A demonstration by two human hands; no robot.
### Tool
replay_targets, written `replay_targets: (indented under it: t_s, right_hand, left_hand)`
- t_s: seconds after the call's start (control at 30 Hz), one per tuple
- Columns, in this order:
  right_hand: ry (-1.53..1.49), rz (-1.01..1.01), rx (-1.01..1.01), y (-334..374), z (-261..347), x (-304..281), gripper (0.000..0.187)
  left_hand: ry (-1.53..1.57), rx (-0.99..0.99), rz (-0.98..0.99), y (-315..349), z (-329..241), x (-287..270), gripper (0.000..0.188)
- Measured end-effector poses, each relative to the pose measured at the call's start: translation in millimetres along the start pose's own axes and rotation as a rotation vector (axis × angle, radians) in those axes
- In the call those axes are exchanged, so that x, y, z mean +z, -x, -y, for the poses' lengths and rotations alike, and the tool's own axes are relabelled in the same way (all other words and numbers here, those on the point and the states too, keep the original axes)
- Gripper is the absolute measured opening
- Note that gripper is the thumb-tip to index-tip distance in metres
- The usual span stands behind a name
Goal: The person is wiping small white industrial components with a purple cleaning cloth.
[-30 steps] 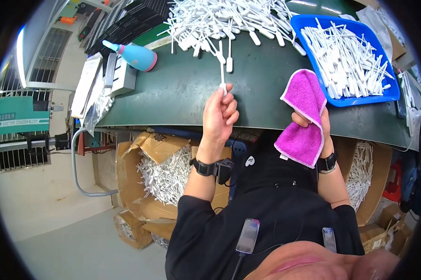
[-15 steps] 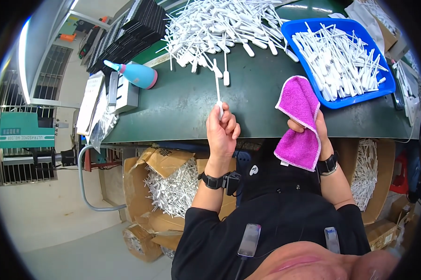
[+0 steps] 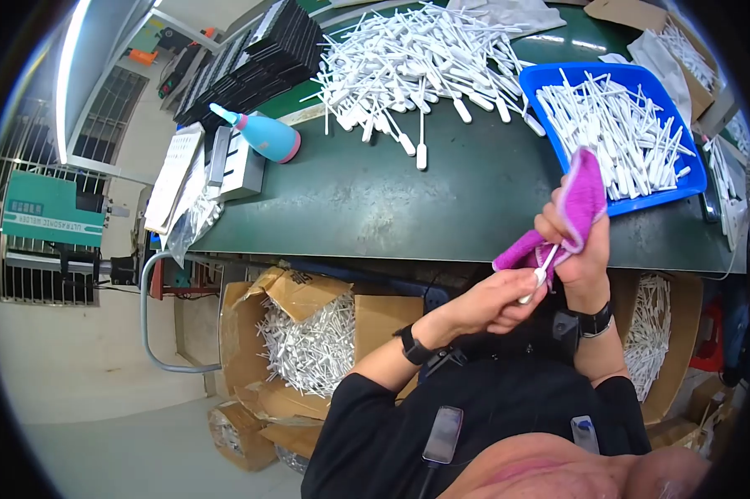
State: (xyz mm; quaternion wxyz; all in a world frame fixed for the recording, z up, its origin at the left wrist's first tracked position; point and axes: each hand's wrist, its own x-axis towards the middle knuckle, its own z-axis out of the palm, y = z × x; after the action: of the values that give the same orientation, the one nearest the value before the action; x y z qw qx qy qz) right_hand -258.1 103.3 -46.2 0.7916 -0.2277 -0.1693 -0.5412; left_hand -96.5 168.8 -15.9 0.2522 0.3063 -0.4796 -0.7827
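Note:
Between the fingers of my left hand (image 3: 504, 301), the thick end of a white plastic stick (image 3: 542, 274) is pinched. Its thin shaft points up and right into a purple cloth (image 3: 585, 195). My right hand (image 3: 589, 258) is closed round this cloth, which is folded over the shaft and hides the tip. Both hands meet just in front of the table's near edge. Behind them stands a blue tray (image 3: 659, 196) filled with similar white sticks. A large heap of white sticks (image 3: 425, 66) lies at the far middle of the table.
The green table (image 3: 341, 208) also carries a blue squeeze bottle (image 3: 267, 137), stacked black trays (image 3: 267, 62) and papers (image 3: 173, 179) at the left. Below the edge stand a cardboard box (image 3: 240, 333) of white sticks and another box (image 3: 678, 333) at right.
My left hand has moved right and toward me, bringing the stick to the cloth. The cloth, which hung spread out, is now bunched round the shaft in my right hand.

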Motion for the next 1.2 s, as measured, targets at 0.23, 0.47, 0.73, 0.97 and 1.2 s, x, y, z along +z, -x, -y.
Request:
replay_targets:
  t_s: [0.23, 0.47, 0.73, 0.97, 1.2]
  right_hand:
    - [0.897, -0.955, -0.098, 4, -50, 32, 0.023]
    - [1.103, -0.707, 0.06, 12, -21, 23, 0.021]
    - [1.011, -0.479, 0.374, 8, -28, 32, 0.022]
    - [0.437, -0.689, 0.219, 37, -16, 16, 0.028]
    - [0.349, -0.543, 0.279, 54, -13, -26, 0.037]
  left_hand:
    - [-0.071, 0.125, -0.207, -14, 20, -12, 0.026]
    - [-0.95, 0.49, -0.651, -22, -45, -30, 0.018]
    - [-0.247, 0.339, -0.476, -49, -66, -49, 0.03]
    - [0.011, 0.558, -0.595, -83, -96, -73, 0.031]
    - [-0.328, 0.371, -0.171, -179, -114, -39, 0.037]
